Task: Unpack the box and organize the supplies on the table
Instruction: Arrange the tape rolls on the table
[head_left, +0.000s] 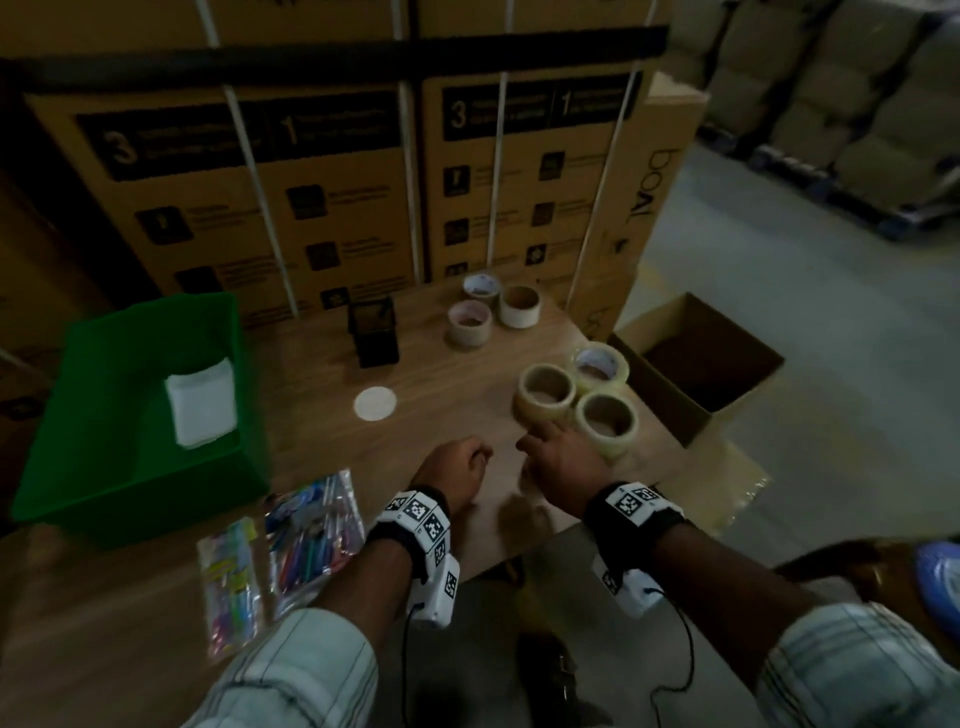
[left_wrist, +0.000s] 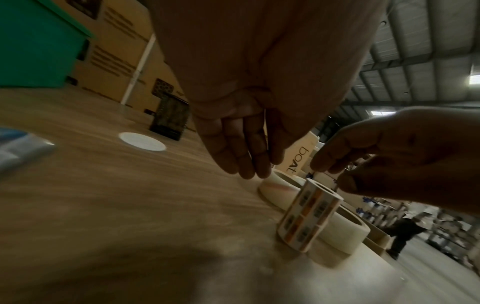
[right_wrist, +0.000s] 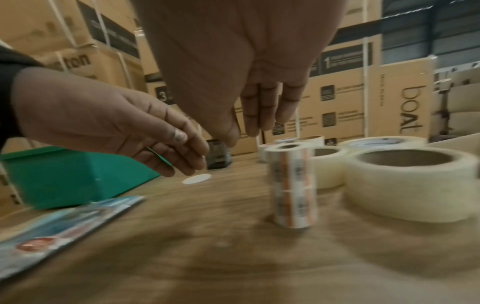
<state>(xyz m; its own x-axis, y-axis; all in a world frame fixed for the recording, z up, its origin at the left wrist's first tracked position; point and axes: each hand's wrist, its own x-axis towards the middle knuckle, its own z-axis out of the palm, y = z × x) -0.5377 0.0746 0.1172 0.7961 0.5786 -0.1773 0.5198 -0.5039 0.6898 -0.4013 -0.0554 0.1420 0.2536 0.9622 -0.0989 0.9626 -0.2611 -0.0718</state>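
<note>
Orange-printed label roll (right_wrist: 292, 186) upright, just below right hand (right_wrist: 233, 67).

Bench (head_left: 322, 415): matt wood-grain, prob. laminate. Tape rolls (head_left: 607, 422): glossy clear film, cardboard cores. Bin (head_left: 130, 467): smooth green plastic. Label roll (right_wrist: 292, 185): paper.

We see a green bin (head_left: 130, 467) holding a white pad (head_left: 201, 402), on a table (head_left: 441, 374) of brown woodgrain with a white disc (head_left: 375, 404) and a black mesh holder (head_left: 374, 332). The near tapes (head_left: 545, 392) are translucent cream on brown cores, while the small roll (right_wrist: 292, 185) is white with orange bands and dark printed blocks, perhaps barcodes, though blur hides the detail. The packets (head_left: 311, 530) show many-coloured pens, the box (head_left: 696, 364) is plain brown, and the sleeves (head_left: 291, 670) are pale plaid.
</note>
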